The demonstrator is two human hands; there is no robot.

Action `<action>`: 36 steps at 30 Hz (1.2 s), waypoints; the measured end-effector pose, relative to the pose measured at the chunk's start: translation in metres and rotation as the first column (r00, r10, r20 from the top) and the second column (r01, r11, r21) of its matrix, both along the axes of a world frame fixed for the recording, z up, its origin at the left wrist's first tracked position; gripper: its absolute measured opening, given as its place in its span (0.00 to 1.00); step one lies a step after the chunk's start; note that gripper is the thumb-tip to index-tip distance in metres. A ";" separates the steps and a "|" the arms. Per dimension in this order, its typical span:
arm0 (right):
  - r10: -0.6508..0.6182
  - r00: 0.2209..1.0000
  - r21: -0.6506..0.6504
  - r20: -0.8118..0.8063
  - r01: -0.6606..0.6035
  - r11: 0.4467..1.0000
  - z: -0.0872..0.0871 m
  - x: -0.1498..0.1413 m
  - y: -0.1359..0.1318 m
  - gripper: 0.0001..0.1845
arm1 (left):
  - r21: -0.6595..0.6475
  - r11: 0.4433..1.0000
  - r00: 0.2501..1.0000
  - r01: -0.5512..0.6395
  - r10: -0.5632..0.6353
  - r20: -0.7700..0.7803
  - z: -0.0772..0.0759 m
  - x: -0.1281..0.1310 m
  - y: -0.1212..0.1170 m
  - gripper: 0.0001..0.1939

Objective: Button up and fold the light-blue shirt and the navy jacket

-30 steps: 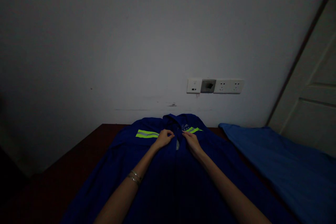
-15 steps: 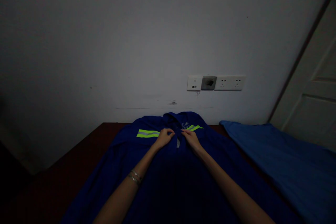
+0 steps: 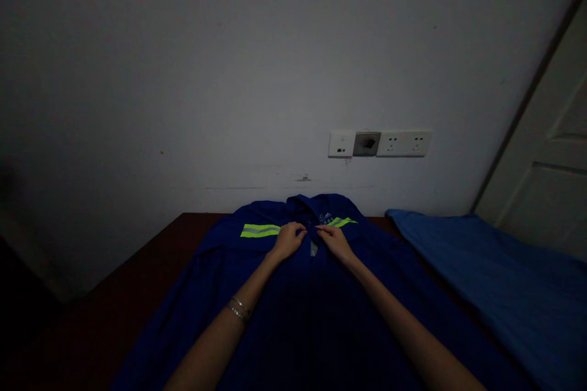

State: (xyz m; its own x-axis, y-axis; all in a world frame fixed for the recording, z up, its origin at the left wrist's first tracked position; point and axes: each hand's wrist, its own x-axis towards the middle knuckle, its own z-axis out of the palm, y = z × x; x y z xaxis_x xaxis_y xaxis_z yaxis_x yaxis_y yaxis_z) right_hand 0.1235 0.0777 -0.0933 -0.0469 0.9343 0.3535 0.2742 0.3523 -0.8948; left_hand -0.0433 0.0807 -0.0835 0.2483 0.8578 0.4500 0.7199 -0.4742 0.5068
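In the head view, a dark blue work jacket [image 3: 275, 281] with yellow-green reflective strips [image 3: 260, 231] lies spread on a dark red surface [image 3: 151, 256], its collar [image 3: 300, 201] near the wall [image 3: 229, 85]. The left hand [image 3: 288, 241] and right hand [image 3: 336, 242] each have a pinching grip on the front edges just below the collar, slightly apart. Bracelets [image 3: 239, 308] circle the left wrist. A lighter blue cloth [image 3: 486, 269] lies to the right, below wall sockets [image 3: 403, 143].

a dim grey wall [image 3: 257, 73] with sockets [image 3: 401, 143] rises behind a dark red tabletop [image 3: 156, 263], beside a panelled door [image 3: 550, 195].
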 end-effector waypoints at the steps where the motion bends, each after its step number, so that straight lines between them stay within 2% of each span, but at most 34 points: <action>1: 0.011 1.000 -0.001 0.001 -0.011 1.000 0.000 0.000 -0.001 0.15 | 0.001 1.000 1.000 -0.002 0.002 -0.011 0.001 0.000 -0.001 0.10; 6: 0.038 0.999 -0.001 0.003 -0.038 0.999 0.001 -0.002 -0.004 0.15 | -0.006 1.000 0.999 -0.009 0.009 -0.041 0.004 0.002 -0.006 0.11; 14: 0.013 0.992 0.052 0.125 -0.020 0.998 0.005 -0.003 -0.010 0.16 | 0.010 1.000 0.998 -0.003 0.003 -0.059 0.001 0.001 -0.006 0.11; 23: 0.082 0.984 0.121 0.158 -0.101 0.987 0.008 -0.003 -0.015 0.16 | -0.029 0.997 0.995 0.076 -0.074 0.065 -0.001 0.002 -0.007 0.12; 28: 0.094 0.979 0.233 0.182 -0.136 0.963 0.012 -0.003 -0.020 0.13 | -0.032 0.996 0.991 0.083 -0.079 0.105 0.003 0.003 -0.009 0.12; 31: 0.073 0.986 0.242 0.152 -0.109 0.964 0.014 -0.005 -0.022 0.14 | -0.055 0.995 0.988 0.079 -0.071 0.134 0.005 0.004 -0.011 0.11; 36: 0.000 0.999 0.113 -0.038 0.005 0.994 0.011 -0.006 -0.017 0.17 | -0.056 0.994 0.981 0.091 -0.080 0.177 0.006 0.004 -0.013 0.11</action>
